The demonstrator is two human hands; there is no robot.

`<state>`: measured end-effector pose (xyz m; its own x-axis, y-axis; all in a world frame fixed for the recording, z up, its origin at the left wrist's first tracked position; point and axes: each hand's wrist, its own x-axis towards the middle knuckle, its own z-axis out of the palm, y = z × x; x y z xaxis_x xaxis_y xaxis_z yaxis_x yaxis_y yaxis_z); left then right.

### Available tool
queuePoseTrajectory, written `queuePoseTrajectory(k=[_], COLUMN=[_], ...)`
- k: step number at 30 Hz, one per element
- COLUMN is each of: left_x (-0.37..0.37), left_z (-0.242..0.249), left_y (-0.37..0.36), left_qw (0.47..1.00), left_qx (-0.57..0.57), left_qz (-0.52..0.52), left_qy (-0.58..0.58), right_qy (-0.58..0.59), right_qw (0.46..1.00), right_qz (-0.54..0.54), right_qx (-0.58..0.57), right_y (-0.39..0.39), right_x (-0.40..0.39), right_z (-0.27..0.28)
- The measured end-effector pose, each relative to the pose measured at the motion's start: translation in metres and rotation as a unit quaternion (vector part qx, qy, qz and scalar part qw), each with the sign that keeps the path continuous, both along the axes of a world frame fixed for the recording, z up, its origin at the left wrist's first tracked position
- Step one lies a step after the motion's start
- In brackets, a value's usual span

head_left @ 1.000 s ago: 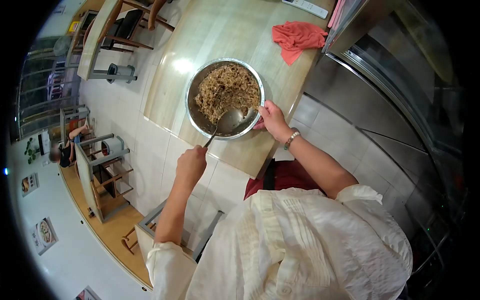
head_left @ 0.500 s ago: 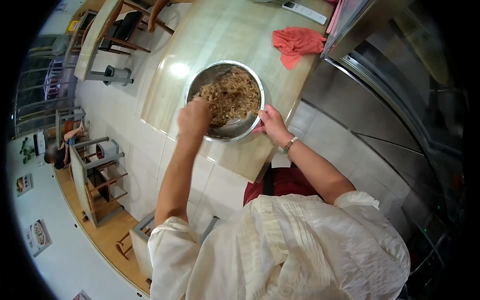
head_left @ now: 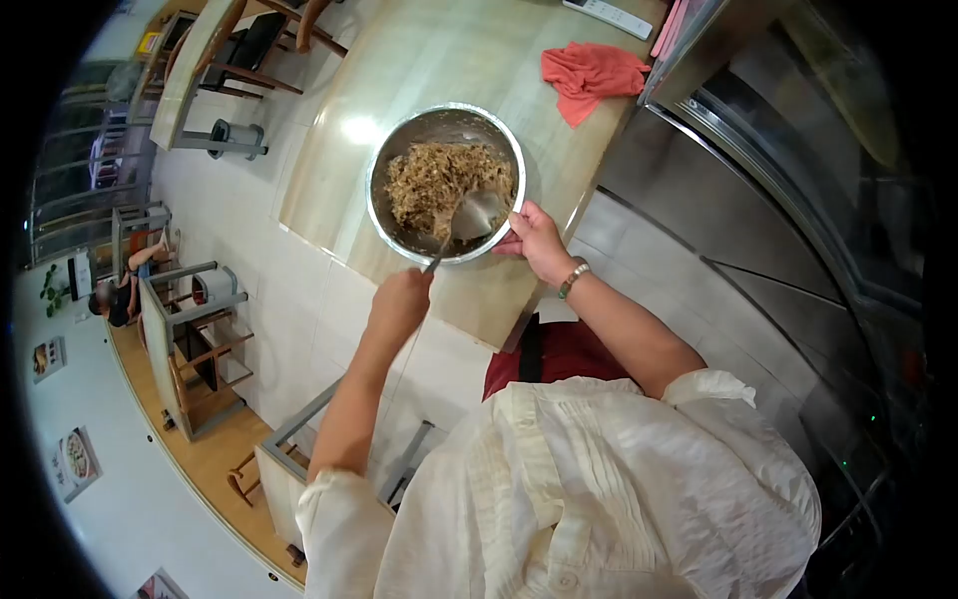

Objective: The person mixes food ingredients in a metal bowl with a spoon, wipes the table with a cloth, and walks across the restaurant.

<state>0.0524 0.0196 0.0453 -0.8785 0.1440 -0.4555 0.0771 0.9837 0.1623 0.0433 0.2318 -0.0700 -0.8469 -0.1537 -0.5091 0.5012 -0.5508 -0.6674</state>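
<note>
A round metal bowl (head_left: 372, 205) with a brown minced mixture (head_left: 429, 180) in it stands near the corner of the table (head_left: 479, 317). My left hand (head_left: 401, 302) is closed round the handle of a metal spoon (head_left: 477, 215), just outside the bowl's near rim. The spoon's broad head lies in the bowl, against the right part of the mixture. My right hand (head_left: 537, 240) grips the bowl's lower right rim, thumb on top and fingers beneath. A bracelet is on that wrist.
A red cloth (head_left: 591, 80) lies on the table beyond the bowl, with a white remote (head_left: 611, 16) near the far edge. A metal and glass cabinet (head_left: 738, 210) stands at the right. Tables, chairs and a seated person (head_left: 125, 298) are at the left.
My left hand has drawn back from over the bowl to below its rim, and the spoon's head now shows in the mixture. My right hand still holds the rim.
</note>
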Motion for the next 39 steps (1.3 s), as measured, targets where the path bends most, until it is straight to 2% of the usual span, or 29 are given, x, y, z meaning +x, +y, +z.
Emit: queuePoseTrajectory(k=[1,3,4,7,8,9,12,15,19,20,21,23,24,27,30,31,33,37,39], left_x=[-0.009,-0.035,-0.038,-0.019,-0.005,0.009,0.004,-0.035,-0.018,-0.003,0.009,0.003,-0.009,-0.05,-0.054,-0.055,-0.062,-0.068,-0.048], left_z=[-0.027,-0.018,-0.005,0.013,0.009,0.005,-0.016,-0.018,0.01,0.009,0.005,-0.015,-0.037,-0.014,0.013,0.028,0.029,-0.032,-0.031], left_y=[-0.01,-0.013,-0.007,-0.008,-0.012,-0.008,0.011,0.004,0.008,0.008,0.012,0.02,0.01,0.011,-0.008,-0.009,-0.019,-0.003,0.011], left_qw=[1.0,1.0,0.996,0.993,0.985,0.985,0.999,0.998,0.996,0.995,0.994,1.0,0.999,0.998,0.987,0.983,0.97,0.98,0.984], left_qx=[-0.004,-0.006,0.018,0.027,0.098,0.125,0.049,0.031,0.02,0.048,0.086,0.018,0.034,0.014,-0.007,-0.07,-0.166,-0.098,-0.037], left_qz=[-0.015,0.011,0.08,0.1,0.14,0.119,0.015,0.042,0.068,0.059,0.048,0.018,0.006,0.021,0.042,0.083,0.076,0.008,-0.035], left_qy=[-0.009,0.021,0.038,0.065,0.013,0.02,0.009,0.047,0.055,0.056,0.044,0.01,0.032,0.064,0.154,0.151,0.162,0.171,0.169], right_qy=[-0.003,0.002,0.005,0.008,0.003,0.004,-0.009,-0.005,0.004,0.001,-0.001,-0.007,-0.007,0.001,-0.012,-0.008,-0.008,-0.013,-0.021], right_qw=[1.0,1.0,1.0,1.0,1.0,0.999,0.999,0.999,1.0,0.999,0.999,1.0,1.0,1.0,1.0,1.0,1.0,1.0,1.0], right_qz=[0.011,0.003,-0.006,-0.013,-0.014,-0.017,-0.016,-0.012,-0.016,-0.02,-0.021,-0.005,-0.009,-0.008,0.0,-0.002,-0.008,-0.013,-0.011], right_qx=[0.008,0.004,-0.002,-0.018,-0.026,-0.027,-0.04,-0.034,-0.022,-0.026,-0.029,-0.016,-0.017,-0.007,0.007,-0.001,-0.01,-0.012,-0.009], right_y=[0.0,-0.001,-0.002,-0.001,-0.001,-0.001,0.0,0.001,-0.003,-0.002,-0.001,0.0,0.0,0.002,-0.001,0.0,0.001,-0.002,0.0], right_x=[0.002,0.003,0.005,0.003,0.003,0.003,0.004,0.002,0.005,0.005,0.006,0.004,0.005,0.002,0.005,0.003,0.005,0.005,0.004], right_z=[-0.002,-0.002,-0.004,-0.005,-0.006,-0.004,0.001,-0.002,-0.001,-0.002,-0.001,0.003,0.002,-0.003,-0.002,0.002,0.007,0.006,0.002])
